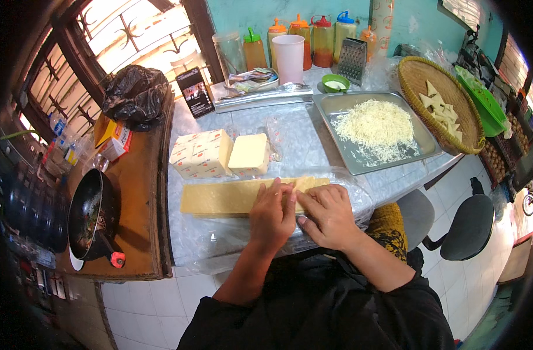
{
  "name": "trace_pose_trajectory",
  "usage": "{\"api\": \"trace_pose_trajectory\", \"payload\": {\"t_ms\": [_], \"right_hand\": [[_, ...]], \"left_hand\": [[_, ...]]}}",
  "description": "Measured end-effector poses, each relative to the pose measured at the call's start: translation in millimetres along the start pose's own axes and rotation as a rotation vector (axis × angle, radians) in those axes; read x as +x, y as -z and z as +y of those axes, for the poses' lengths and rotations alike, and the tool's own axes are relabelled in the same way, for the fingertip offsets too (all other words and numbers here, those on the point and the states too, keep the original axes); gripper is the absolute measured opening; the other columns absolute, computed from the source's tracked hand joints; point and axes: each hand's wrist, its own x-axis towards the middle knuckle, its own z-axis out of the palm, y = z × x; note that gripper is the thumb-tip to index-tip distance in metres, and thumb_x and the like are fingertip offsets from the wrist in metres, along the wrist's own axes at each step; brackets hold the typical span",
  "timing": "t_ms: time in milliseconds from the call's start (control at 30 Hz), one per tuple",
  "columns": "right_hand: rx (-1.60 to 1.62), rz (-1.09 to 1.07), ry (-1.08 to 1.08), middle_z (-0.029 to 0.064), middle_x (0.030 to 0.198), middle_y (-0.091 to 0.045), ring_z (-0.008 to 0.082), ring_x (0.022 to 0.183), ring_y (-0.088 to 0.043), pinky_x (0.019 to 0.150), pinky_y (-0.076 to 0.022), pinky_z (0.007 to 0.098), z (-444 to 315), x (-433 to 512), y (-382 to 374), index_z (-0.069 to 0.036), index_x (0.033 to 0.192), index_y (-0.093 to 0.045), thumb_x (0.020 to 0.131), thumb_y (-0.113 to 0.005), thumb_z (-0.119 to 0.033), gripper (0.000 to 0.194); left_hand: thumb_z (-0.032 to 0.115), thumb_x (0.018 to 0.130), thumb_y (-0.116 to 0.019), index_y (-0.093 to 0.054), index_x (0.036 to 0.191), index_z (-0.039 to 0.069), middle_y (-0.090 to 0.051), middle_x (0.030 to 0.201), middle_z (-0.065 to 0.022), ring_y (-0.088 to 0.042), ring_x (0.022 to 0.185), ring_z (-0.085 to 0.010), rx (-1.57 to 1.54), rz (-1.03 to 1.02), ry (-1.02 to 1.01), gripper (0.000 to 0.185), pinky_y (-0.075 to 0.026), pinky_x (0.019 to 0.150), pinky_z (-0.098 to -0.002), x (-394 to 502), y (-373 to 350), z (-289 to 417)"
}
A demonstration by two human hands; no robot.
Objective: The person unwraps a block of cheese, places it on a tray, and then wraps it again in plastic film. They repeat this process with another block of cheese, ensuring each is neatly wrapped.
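A stack of long, pale dough strips (222, 197) lies on a plastic sheet at the near side of the table. Over its right part, my left hand (273, 212) and my right hand (330, 212) meet, with the fingertips of both on a piece of dough at the folded end (306, 181). The fingers partly hide that piece. Behind the strips stand a wrapped cheese block (201, 153) and a smaller unwrapped block (249, 153). A metal tray (367, 167) at the right holds a heap of grated cheese (376, 127). Folded dough triangles (439, 107) rest on a woven basket tray (461, 83).
Squeeze bottles (322, 41), a pink cup (288, 59), a box grater (352, 59) and a small green bowl (335, 82) stand along the back. A phone (195, 92) leans beside a foil roll (264, 99). On the left wooden table is a black wok (91, 218).
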Motion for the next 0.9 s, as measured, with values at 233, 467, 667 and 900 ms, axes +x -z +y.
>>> {"api": "trace_pose_trajectory", "payload": {"t_ms": [233,467,667,900], "right_hand": [[0.051,-0.014,0.003,0.0117,0.105,-0.053,0.0309,0.1,-0.049,0.091,-0.0351,0.0455,2,-3,0,-0.006,0.117,-0.058,0.072,-0.067,-0.026,0.05],[0.065,-0.061,0.037,0.0122,0.113,-0.052,0.0317,0.108,-0.048,0.098,-0.0332,0.0494,8,-12,2,-0.004,0.12,-0.055,0.072,-0.067,-0.021,0.053],[0.043,-0.085,0.041,0.012,0.117,-0.049,0.0305,0.113,-0.046,0.102,-0.0315,0.0509,8,-17,0,-0.004,0.122,-0.053,0.071,-0.067,-0.018,0.055],[0.07,-0.073,0.018,0.0117,0.118,-0.049,0.0298,0.114,-0.046,0.105,-0.0309,0.0502,10,-19,-1,-0.005,0.121,-0.055,0.068,-0.069,-0.017,0.057]], "left_hand": [[0.007,0.086,-0.06,-0.052,0.122,0.002,-0.065,0.094,-0.0179,-0.065,0.092,-0.0303,-0.082,0.03,0.113,0.037,-0.051,0.077,-0.0366,-3,-11,4],[0.002,0.087,-0.058,-0.051,0.125,0.003,-0.063,0.092,-0.0087,-0.061,0.073,-0.014,-0.334,0.107,0.305,0.039,-0.05,0.065,-0.025,10,4,-20],[0.0,0.088,-0.055,-0.048,0.124,0.005,-0.061,0.105,-0.01,-0.062,0.078,-0.0121,-0.859,0.531,0.599,0.037,-0.049,0.054,-0.0198,30,79,-47],[0.004,0.092,-0.049,-0.046,0.125,0.0,-0.057,0.119,-0.0186,-0.057,0.113,-0.0266,-1.046,0.772,0.356,0.033,-0.051,0.093,-0.0408,51,185,-73]]}}
